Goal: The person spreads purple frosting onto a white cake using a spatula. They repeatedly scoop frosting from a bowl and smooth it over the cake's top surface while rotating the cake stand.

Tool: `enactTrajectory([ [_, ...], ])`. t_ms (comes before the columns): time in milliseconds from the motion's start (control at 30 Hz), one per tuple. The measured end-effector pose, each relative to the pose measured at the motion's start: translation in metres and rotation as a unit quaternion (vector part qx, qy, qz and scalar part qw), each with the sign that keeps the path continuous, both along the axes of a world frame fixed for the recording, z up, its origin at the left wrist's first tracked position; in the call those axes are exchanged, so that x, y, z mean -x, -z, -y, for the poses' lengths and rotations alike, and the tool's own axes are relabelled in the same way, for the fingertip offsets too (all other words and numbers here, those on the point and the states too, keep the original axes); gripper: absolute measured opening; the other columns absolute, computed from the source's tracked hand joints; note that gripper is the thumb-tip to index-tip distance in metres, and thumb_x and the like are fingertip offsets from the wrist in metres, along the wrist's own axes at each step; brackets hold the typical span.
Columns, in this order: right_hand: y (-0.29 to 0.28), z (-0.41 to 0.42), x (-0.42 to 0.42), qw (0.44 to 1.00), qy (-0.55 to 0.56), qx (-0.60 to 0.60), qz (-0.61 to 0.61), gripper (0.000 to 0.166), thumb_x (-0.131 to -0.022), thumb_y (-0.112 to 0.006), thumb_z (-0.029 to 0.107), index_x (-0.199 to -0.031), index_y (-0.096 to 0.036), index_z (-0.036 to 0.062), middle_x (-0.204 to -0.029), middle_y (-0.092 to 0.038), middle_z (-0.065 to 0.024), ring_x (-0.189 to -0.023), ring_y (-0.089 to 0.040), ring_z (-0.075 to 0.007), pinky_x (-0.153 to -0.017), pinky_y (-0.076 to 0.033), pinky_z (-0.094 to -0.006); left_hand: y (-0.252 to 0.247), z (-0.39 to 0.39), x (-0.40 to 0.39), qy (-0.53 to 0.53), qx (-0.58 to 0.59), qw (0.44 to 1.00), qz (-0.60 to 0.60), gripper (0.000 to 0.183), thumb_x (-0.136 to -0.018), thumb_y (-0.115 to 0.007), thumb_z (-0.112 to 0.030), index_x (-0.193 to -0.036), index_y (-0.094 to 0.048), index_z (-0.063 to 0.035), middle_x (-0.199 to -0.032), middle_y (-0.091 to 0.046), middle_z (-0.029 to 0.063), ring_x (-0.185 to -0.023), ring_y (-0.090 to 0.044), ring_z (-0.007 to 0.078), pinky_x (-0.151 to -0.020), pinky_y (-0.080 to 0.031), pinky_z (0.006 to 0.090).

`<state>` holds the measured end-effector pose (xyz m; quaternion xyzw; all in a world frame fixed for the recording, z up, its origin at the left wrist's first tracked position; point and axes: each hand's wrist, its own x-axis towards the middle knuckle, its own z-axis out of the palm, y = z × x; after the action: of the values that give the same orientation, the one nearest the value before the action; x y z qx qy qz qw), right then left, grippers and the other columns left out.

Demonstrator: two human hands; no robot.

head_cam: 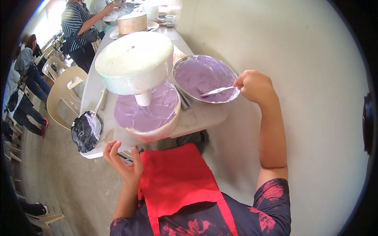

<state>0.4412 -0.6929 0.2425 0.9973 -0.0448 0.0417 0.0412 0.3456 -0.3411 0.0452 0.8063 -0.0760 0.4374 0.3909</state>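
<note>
My right hand (256, 86) grips a white spatula (218, 91), whose blade rests in purple frosting inside a metal mixing bowl (178, 85). Left of the bowl stands a round cake form; its lower tier (147, 110) has purple frosting spread over the top. A white central post (144, 98) holds up a wide, pale upper tier (134, 56) above it. My left hand (125, 162), fingers apart and holding nothing, is raised in front of the table's near edge, below the lower tier.
A bowl-like item with crumpled black plastic (82, 132) lies at the table's (97, 152) left corner. Metal tools lie beside the tiers. Another round form (132, 23) stands farther back. A beige plastic chair (56, 103) is left. A co-worker in stripes (75, 26) handles a bowl; a wall rises right.
</note>
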Motion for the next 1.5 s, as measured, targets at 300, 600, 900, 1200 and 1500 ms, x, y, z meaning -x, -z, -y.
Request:
enactTrajectory([
  [300,0.019,0.014,-0.003,0.991,-0.024,-0.031,0.128,0.026,-0.077,-0.058,0.005,-0.092,-0.076,0.0169,-0.095,-0.071,-0.0015,-0.092,-0.066,-0.0212,-0.077,-0.053,-0.0353,0.004,0.007,-0.007,0.088,0.189,0.972,-0.109,0.066,-0.078,-0.057,0.002,-0.138,-0.030,0.0013,-0.144,-0.035,0.0241,-0.134,-0.037,0.0314,-0.111,-0.025,0.0442],
  [600,-0.006,0.013,0.048,0.944,-0.027,-0.300,0.134,0.020,-0.082,-0.065,0.006,-0.098,-0.076,0.0099,-0.077,-0.068,-0.0088,-0.064,-0.059,-0.0183,-0.059,-0.044,-0.0281,0.011,0.013,-0.007,0.168,0.256,0.943,-0.133,0.069,-0.082,-0.052,0.006,-0.142,-0.019,0.0007,-0.148,-0.035,0.0236,-0.139,-0.034,0.0292,-0.115,-0.021,0.0417],
  [900,0.020,-0.044,0.064,0.908,-0.266,-0.278,0.168,0.018,-0.082,-0.067,0.006,-0.097,-0.075,0.0113,-0.075,-0.063,-0.0074,-0.064,-0.061,-0.0217,-0.058,-0.046,-0.0306,0.013,0.012,-0.008,0.150,0.201,0.960,-0.123,0.068,-0.083,-0.053,0.002,-0.142,-0.020,-0.0021,-0.148,-0.037,0.0232,-0.141,-0.031,0.0306,-0.116,-0.019,0.0433],
  [1200,0.045,-0.066,0.067,0.912,-0.299,-0.182,0.213,0.017,-0.082,-0.065,0.007,-0.092,-0.076,0.0158,-0.076,-0.061,-0.0057,-0.068,-0.063,-0.0256,-0.061,-0.049,-0.0355,0.013,0.013,-0.009,0.152,0.199,0.961,-0.120,0.068,-0.083,-0.054,0.000,-0.142,-0.020,-0.0004,-0.149,-0.035,0.0234,-0.141,-0.031,0.0298,-0.116,-0.018,0.0428],
  [1500,0.047,-0.068,0.065,0.907,-0.277,-0.227,0.219,0.017,-0.082,-0.066,0.008,-0.093,-0.076,0.0162,-0.077,-0.061,-0.0059,-0.066,-0.062,-0.0236,-0.059,-0.048,-0.0342,0.008,0.018,-0.007,0.164,0.238,0.949,-0.125,0.068,-0.083,-0.053,0.001,-0.142,-0.019,0.0004,-0.150,-0.034,0.0233,-0.142,-0.029,0.0295,-0.116,-0.017,0.0416],
])
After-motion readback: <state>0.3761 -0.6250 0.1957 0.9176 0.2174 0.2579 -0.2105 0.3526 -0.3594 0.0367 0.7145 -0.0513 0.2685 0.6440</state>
